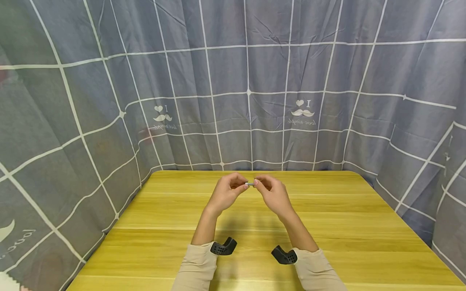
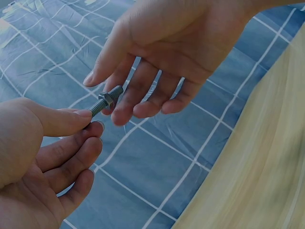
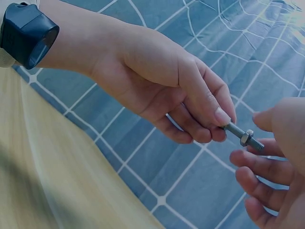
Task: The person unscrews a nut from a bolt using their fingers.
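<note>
My left hand (image 1: 223,196) pinches a grey metal bolt (image 2: 97,107) between thumb and fingertips. Its threaded end points toward the right hand, and a hex nut (image 3: 246,138) sits on the thread a little short of the tip. Hidden in the left fingers is the bolt's other end. My right hand (image 1: 277,197) is held close beside the nut. In the right wrist view, its thumb (image 3: 265,119) stands apart from the nut, while the index finger lies near the bolt's tip. The right fingers are spread and loosely bent. Both hands are raised over the table.
A yellow wood-grain table (image 1: 164,242) extends beneath both forearms. Grey curtains (image 1: 229,72) with white grid lines hang behind it and along both sides. Each wrist wears a black device (image 1: 223,246) over a beige sleeve.
</note>
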A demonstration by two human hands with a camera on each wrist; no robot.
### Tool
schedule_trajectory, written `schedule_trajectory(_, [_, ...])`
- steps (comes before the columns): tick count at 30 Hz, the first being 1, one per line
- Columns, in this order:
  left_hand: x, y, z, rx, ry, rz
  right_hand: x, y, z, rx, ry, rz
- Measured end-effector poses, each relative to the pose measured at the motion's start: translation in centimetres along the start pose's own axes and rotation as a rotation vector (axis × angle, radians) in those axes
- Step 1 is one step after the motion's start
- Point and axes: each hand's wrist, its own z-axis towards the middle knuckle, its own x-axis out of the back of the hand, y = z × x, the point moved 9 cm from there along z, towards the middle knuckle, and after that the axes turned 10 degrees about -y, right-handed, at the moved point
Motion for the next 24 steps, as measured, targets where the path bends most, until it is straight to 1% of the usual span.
schedule_trajectory(5, [0.02, 0.04, -0.03, 0.006, 0.003, 0.003, 0.15, -0.21, 0.06, 0.017, 0.004, -0.001])
schedule_trajectory(9, [0.04, 0.02, -0.04, 0.013, 0.001, 0.004, 0.16, -0.61, 0.12, 0.054, -0.003, -0.018])
schedule_trajectory(13, [0.08, 0.03, -0.01, 0.010, -0.001, -0.006, 0.05, -0.79, 0.19, 0.076, -0.016, -0.008])
schedule_trajectory(15, [0.09, 0.04, 0.00, 0.008, -0.002, -0.010, 0.01, -0.56, 0.22, 0.061, -0.017, 0.001])
schedule_trajectory(20, [0.14, 0.04, -0.05, 0.004, 0.005, -0.001, 0.11, 0.07, 0.08, -0.002, 0.005, -0.020])
schedule_trajectory(24, [0.17, -0.01, -0.11, 0.007, 0.011, 0.006, 0.07, 0.15, -0.02, -0.024, -0.002, -0.027])
